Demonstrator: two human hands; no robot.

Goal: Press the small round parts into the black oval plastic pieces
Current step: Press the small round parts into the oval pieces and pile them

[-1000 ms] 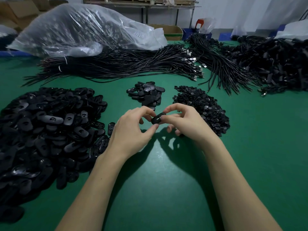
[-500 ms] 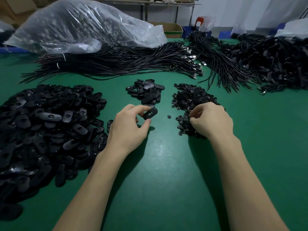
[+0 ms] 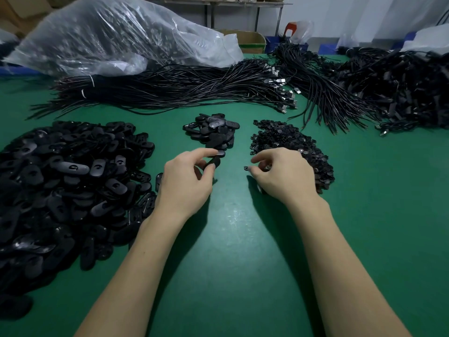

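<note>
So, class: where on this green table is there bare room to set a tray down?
Bare green table lies between the forearms, and right of the small round parts pile. Crowded: oval pieces at left, cables across the back.

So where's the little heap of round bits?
In the head view, the round parts heap lies right of centre on the green table, just behind the right hand.

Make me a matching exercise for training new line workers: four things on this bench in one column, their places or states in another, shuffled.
1. big oval-piece pile
2. round-part pile
3. clear plastic bag
4. oval piece

A. pinched in the left hand
B. far left, behind the cables
C. left side of the green table
D. under the right hand

Pairs: 1-C, 2-D, 3-B, 4-A
</note>
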